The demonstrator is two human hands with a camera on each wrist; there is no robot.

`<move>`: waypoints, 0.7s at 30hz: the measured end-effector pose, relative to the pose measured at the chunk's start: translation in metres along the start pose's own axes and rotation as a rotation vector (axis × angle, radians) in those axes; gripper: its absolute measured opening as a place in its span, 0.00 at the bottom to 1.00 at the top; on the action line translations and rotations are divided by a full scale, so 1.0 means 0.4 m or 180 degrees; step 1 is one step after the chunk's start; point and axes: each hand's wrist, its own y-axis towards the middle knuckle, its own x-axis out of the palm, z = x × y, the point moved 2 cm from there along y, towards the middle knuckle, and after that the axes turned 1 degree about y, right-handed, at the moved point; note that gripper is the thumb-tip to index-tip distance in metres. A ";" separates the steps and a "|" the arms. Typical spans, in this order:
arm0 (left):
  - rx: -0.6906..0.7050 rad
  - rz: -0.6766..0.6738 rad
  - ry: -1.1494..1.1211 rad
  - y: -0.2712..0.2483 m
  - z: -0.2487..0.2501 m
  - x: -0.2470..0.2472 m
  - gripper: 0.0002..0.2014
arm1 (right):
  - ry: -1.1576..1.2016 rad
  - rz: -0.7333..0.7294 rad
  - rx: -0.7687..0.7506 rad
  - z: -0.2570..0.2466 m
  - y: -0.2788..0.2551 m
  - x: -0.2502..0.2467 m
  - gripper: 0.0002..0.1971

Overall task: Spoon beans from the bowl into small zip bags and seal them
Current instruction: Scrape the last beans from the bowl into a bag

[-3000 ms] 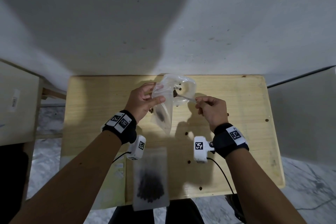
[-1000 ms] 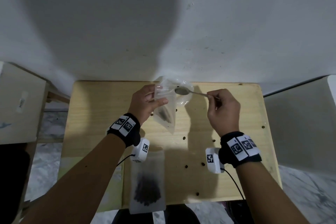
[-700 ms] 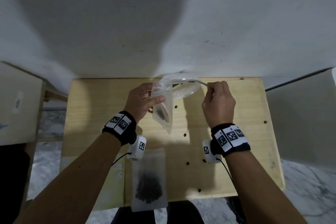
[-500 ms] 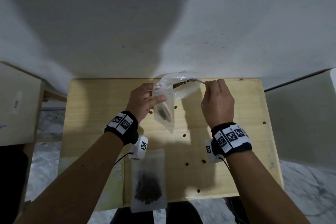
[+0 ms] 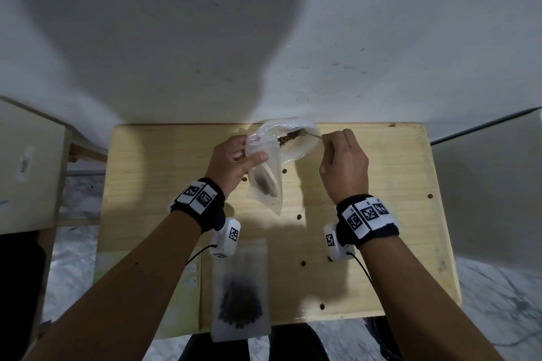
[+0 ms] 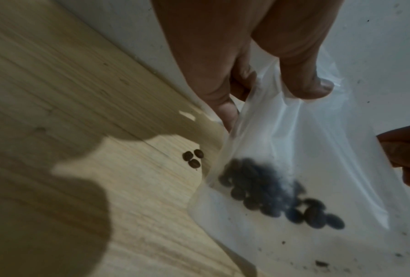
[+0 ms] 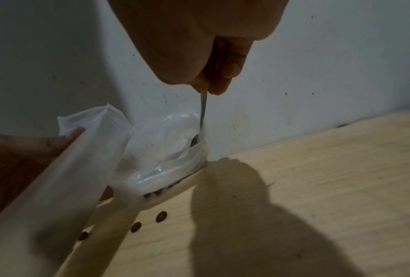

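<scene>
My left hand (image 5: 249, 152) pinches the top of a small clear zip bag (image 5: 265, 184) and holds it above the wooden table (image 5: 381, 184). A few dark beans (image 6: 280, 196) lie in the bag's bottom. Right behind it, at the table's far edge, stands a clear plastic bowl (image 5: 302, 146). My right hand (image 5: 328, 141) grips the thin metal spoon (image 7: 203, 110) by its handle. The spoon's head (image 5: 289, 138) is inside the bowl and carries beans. It is beside the bag's mouth.
A second zip bag (image 5: 240, 287) filled with beans lies flat at the table's near edge. Several loose beans (image 7: 161, 219) are scattered over the tabletop, with three (image 6: 193, 159) next to the held bag. A white wall (image 5: 264, 53) rises behind the table.
One second ago the spoon was empty by the bag's mouth. My right hand has since dipped it into the bowl, and it now holds beans. My left hand kept the bag still.
</scene>
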 end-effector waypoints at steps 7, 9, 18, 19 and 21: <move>-0.0033 0.0045 -0.0030 0.002 0.000 0.001 0.21 | 0.0276 0.0431 0.0051 0.009 -0.007 -0.020 0.07; -0.0030 0.0056 -0.0024 0.002 0.000 0.002 0.21 | 0.0144 0.0450 0.0022 0.009 -0.011 -0.019 0.07; 0.0039 -0.0033 -0.0008 -0.004 -0.003 0.009 0.19 | 0.0522 0.0047 0.0779 0.046 -0.026 0.025 0.06; 0.0048 -0.0031 -0.0018 -0.004 -0.003 0.009 0.20 | 0.0624 -0.0002 0.0886 0.051 -0.028 0.031 0.05; 0.0049 -0.0034 -0.0038 -0.003 -0.003 0.009 0.20 | 0.0775 -0.0043 0.0961 0.055 -0.028 0.039 0.05</move>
